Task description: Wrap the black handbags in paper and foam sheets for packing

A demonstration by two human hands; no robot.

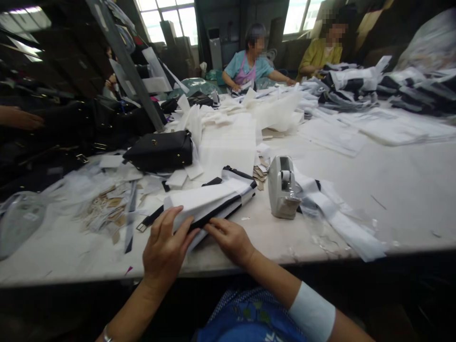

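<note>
Near corner of wrapped bundle (213, 199) hidden under left hand (166, 249); far left of it, plastic bag (17, 223) cut by the edge; tags (107, 206) between, too small to read.

A long pale counter (399, 190) runs away through a dim workroom, and its near edge drops off into shadow. Daylight comes in through tall paned windows (167, 19) in the far wall and a second bright window (297, 14) further right, with a dark wall panel (228, 23) between them. A grey post (124, 61) slants across the left side, and strip lights (24, 14) glow at the top left.
</note>
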